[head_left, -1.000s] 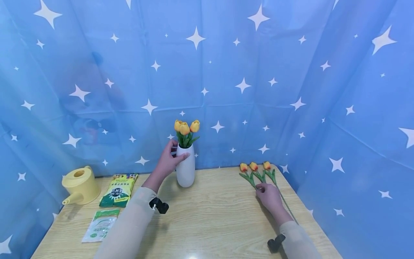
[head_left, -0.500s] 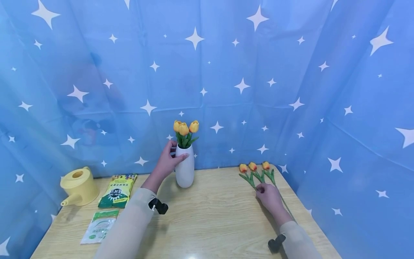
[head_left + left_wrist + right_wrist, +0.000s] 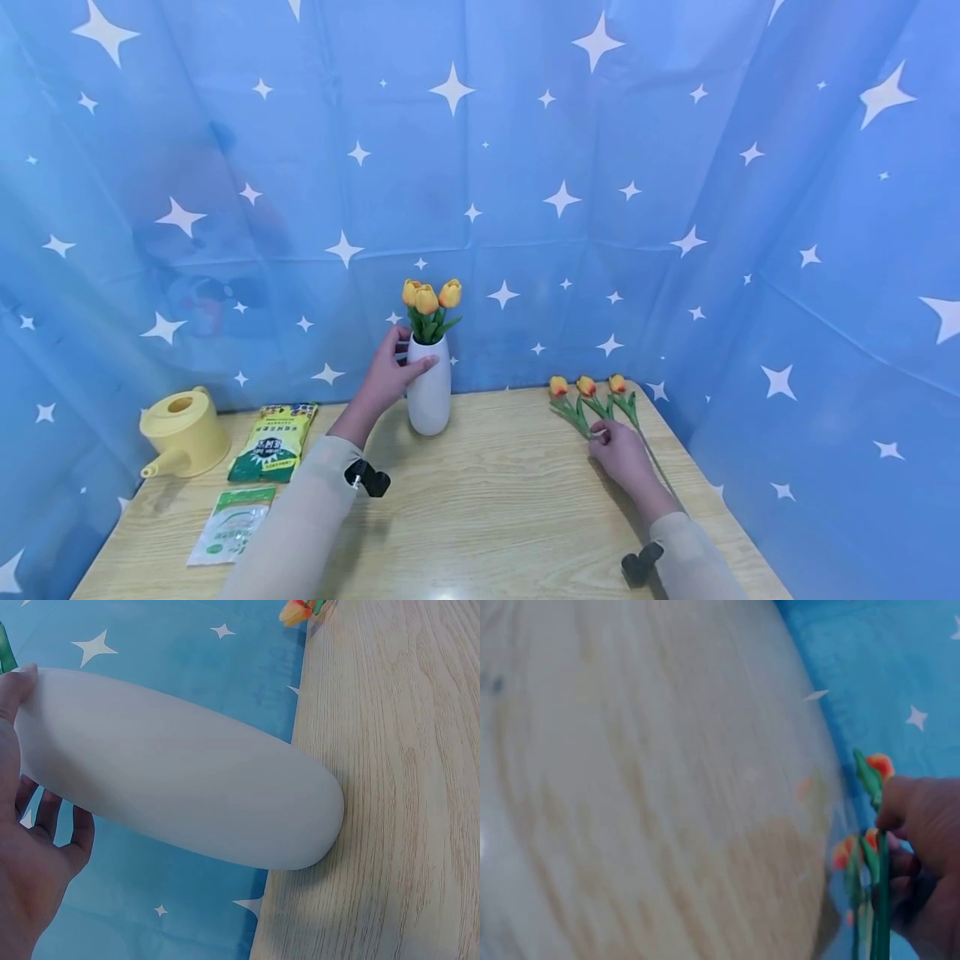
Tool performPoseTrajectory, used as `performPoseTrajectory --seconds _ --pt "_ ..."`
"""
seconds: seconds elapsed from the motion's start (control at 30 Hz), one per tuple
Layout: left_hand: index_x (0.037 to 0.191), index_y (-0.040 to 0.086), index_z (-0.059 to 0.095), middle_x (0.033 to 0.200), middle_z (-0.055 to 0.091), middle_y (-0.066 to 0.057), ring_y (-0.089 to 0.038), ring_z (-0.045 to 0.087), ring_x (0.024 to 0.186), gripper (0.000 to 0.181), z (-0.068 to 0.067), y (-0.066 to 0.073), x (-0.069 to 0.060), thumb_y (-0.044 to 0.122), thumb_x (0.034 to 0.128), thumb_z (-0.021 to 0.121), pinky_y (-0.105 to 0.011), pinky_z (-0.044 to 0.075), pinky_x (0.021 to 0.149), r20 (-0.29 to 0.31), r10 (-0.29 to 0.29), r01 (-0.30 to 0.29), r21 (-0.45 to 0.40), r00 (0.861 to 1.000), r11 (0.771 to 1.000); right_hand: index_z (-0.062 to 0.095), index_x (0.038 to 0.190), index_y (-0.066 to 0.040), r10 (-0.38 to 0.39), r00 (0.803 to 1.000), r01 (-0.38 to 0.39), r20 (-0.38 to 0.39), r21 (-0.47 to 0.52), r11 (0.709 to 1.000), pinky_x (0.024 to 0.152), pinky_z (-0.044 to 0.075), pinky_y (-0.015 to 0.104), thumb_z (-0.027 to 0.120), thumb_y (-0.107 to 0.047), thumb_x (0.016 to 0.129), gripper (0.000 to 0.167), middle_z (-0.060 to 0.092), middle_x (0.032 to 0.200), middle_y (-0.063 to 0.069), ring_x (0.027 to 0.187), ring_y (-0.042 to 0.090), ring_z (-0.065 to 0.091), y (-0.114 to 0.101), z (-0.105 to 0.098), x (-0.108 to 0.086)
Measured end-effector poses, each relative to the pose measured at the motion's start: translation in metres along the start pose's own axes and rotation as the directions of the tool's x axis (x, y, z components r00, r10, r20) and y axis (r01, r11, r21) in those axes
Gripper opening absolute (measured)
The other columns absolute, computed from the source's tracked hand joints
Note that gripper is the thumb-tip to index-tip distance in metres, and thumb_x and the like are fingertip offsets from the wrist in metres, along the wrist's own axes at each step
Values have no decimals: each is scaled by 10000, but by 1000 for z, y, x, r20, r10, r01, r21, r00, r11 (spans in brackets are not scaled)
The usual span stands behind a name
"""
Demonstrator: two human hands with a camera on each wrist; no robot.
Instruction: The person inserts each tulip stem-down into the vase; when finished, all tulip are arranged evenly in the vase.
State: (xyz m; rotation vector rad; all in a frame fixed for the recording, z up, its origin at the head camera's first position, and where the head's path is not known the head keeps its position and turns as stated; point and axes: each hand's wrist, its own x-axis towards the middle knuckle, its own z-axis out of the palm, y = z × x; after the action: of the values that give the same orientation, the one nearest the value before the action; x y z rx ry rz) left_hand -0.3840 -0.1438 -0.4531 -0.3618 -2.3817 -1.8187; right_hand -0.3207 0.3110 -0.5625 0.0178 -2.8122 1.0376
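A white vase point(image 3: 430, 392) holding three yellow-orange artificial tulips point(image 3: 426, 298) stands upright at the table's back. My left hand point(image 3: 390, 371) grips its upper part, thumb in front and fingers behind. In the left wrist view the vase point(image 3: 180, 765) fills the middle and its base meets the wood. At the right, my right hand point(image 3: 618, 454) pinches the leftmost of three loose orange tulips point(image 3: 558, 386) by the stem. The green stem point(image 3: 883, 900) runs between thumb and fingers in the right wrist view. The other two tulips point(image 3: 587, 386) lie beside that hand, stems partly hidden.
A yellow watering can point(image 3: 187, 433) stands at the table's left. Next to it lie a yellow-green packet point(image 3: 272, 442) and a white-green packet point(image 3: 234, 525), partly behind the left sleeve. A blue starred curtain point(image 3: 510, 208) hangs along the wooden table's point(image 3: 480, 500) back edge.
My right hand and the leftmost loose tulip have shifted slightly left, away from the other two. The left hand and vase have kept their place.
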Motion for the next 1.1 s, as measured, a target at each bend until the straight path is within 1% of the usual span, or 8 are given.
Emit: performPoseTrajectory --seconds 0.2,0.37,0.43,0.5,0.7,0.9,1.0,1.1 --pt "1377 168 500 1492 538 -110 -414 539 1391 583 0 0 -1 455 1001 841 -636 523 1109 0 3 -3 1 1000 1000 697 1246 14 -28 999 29 -15 59 998 609 474 311 692 -26 958 291 636 902 64 706 177 559 -13 -2 -2" --pt "1376 166 503 1488 541 -111 -407 546 1390 583 0 0 -1 454 1000 843 -630 528 1106 -2 -3 3 10 1000 1000 688 1259 13 -36 999 35 -2 209 977 563 478 284 664 30 937 323 631 977 99 704 180 554 -24 -3 -4" --pt "1376 171 504 1485 541 -110 -407 547 1389 578 0 0 -1 451 1001 842 -630 528 1107 -2 -6 6 11 1000 1000 682 1265 11 -30 1000 28 3 266 964 568 476 284 642 28 934 333 626 1004 108 712 186 553 -30 -4 -5" --pt "1378 169 502 1487 541 -113 -410 546 1390 579 0 0 -1 448 1002 842 -635 525 1109 0 -5 5 9 1000 1000 674 1273 7 -28 1000 26 4 297 954 589 474 286 623 18 933 344 622 1025 107 732 189 557 -38 -4 -5" --pt "1373 172 500 1484 545 -106 -388 557 1378 587 0 0 0 464 997 842 -626 528 1107 3 -3 3 13 1000 1000 658 1268 -14 -57 998 57 -10 330 942 628 468 272 604 14 935 338 611 1038 94 793 188 571 -56 -7 -5" --pt "1377 176 497 1488 542 -99 -364 546 1380 607 -1 0 1 485 989 846 -622 512 1130 1 -4 4 12 1000 1000 698 1284 38 -107 994 106 -15 328 939 676 509 262 593 29 973 328 643 1071 110 867 196 614 -68 -5 -5" --pt "1382 182 493 1498 536 -98 -367 539 1390 613 -1 0 1 490 987 846 -629 507 1136 1 -5 5 10 1000 1000 718 1239 47 -124 992 125 -23 334 934 656 509 260 594 38 983 285 658 1077 130 838 192 622 -73 -5 -7" --pt "1381 185 493 1504 535 -97 -371 538 1396 613 -1 0 1 492 986 847 -634 510 1132 1 -6 6 11 1000 1000 709 1188 20 -113 993 118 -34 357 927 627 483 251 593 44 984 236 649 1075 133 789 156 594 -79 -6 -7"
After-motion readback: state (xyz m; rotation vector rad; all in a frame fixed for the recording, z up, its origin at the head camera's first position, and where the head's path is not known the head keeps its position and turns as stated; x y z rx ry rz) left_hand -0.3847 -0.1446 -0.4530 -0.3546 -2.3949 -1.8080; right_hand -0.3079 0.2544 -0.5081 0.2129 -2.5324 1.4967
